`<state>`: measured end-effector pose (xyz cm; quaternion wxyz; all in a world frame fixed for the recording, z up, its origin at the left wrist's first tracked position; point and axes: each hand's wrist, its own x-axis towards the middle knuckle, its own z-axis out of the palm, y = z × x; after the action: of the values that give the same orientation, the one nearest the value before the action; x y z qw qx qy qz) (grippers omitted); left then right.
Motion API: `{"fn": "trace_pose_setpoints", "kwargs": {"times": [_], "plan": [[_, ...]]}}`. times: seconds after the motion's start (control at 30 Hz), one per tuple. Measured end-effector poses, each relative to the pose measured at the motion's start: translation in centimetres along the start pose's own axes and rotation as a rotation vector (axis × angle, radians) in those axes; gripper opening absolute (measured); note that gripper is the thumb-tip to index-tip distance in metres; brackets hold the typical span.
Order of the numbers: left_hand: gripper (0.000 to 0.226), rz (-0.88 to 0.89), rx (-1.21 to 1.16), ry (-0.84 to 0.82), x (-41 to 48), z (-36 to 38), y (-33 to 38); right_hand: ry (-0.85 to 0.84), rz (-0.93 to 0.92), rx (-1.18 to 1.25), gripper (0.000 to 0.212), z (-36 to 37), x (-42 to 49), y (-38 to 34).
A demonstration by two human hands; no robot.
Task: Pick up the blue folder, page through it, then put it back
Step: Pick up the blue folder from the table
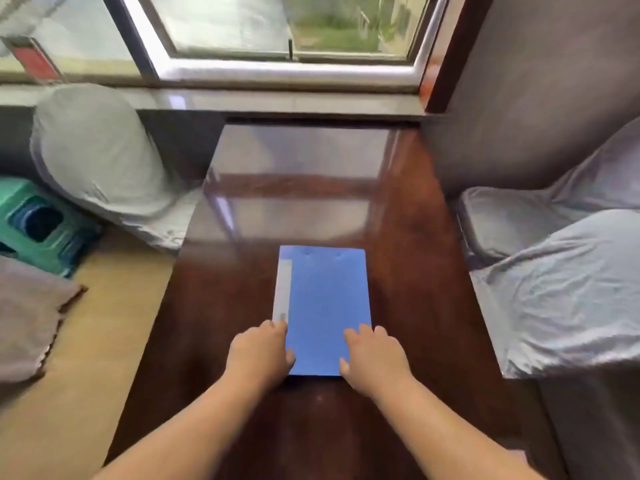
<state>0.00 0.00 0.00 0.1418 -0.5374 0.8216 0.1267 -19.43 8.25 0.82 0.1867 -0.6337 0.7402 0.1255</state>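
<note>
The blue folder point(323, 303) lies closed and flat on the dark glossy wooden table point(408, 258), with a pale label strip along its left spine. My left hand point(261, 351) rests at the folder's near left corner, fingers on the spine edge and thumb on the cover. At the near right corner my right hand point(375, 356) lies with fingers spread on the cover and over the right edge. Whether either hand grips the folder or only touches it is unclear.
A window point(277, 36) with a sill runs along the table's far end. Grey-covered seats stand to the right point(561, 289) and far left point(93, 150). A green plastic stool point(38, 226) and a grey cloth point(27, 317) sit on the floor at left.
</note>
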Motion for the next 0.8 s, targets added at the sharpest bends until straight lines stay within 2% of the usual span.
{"fn": "trace_pose_setpoints", "kwargs": {"times": [0.1,0.17,0.23,0.3,0.37,0.43,0.5,0.6,0.67,0.73,0.8], "plan": [[0.061,-0.120,-0.125,-0.101,0.2,3.6,0.2,-0.124,0.016,0.045,0.061,3.9,0.5,0.2],[0.070,-0.256,-0.328,-0.157,0.6,4.8,0.5,-0.193,0.020,0.099,0.066,5.7,0.7,0.4],[0.082,-0.393,-0.526,-0.143,1.4,5.2,0.7,-0.179,0.009,0.128,0.065,6.7,1.1,0.6],[0.085,-0.490,-0.618,-0.141,2.2,5.2,0.6,-0.137,0.020,0.144,0.063,7.1,1.3,0.8],[0.064,-0.514,-0.703,-0.161,2.5,4.8,0.6,-0.131,0.037,0.182,0.062,6.8,1.3,1.0],[0.035,-0.493,-0.896,-0.109,2.6,4.0,0.9,-0.130,0.065,0.264,0.063,6.1,1.2,1.4],[0.016,-0.450,-1.101,-0.023,2.4,2.6,1.4,-0.110,0.141,0.427,0.067,5.0,1.1,2.0],[0.013,-0.331,-1.226,0.081,1.7,-0.1,1.6,-0.012,0.346,0.781,0.076,2.2,0.8,3.5],[0.017,-0.268,-1.331,0.103,1.1,-2.4,1.3,-0.001,0.423,1.186,0.061,-0.2,0.5,4.6],[0.019,-0.209,-1.381,0.140,0.3,-4.8,0.7,-0.028,0.368,1.566,0.035,-3.0,-0.2,5.6],[0.040,-0.124,-1.302,0.227,-0.6,-7.5,0.1,0.037,0.233,1.688,0.028,-6.1,-1.6,6.2]]}}
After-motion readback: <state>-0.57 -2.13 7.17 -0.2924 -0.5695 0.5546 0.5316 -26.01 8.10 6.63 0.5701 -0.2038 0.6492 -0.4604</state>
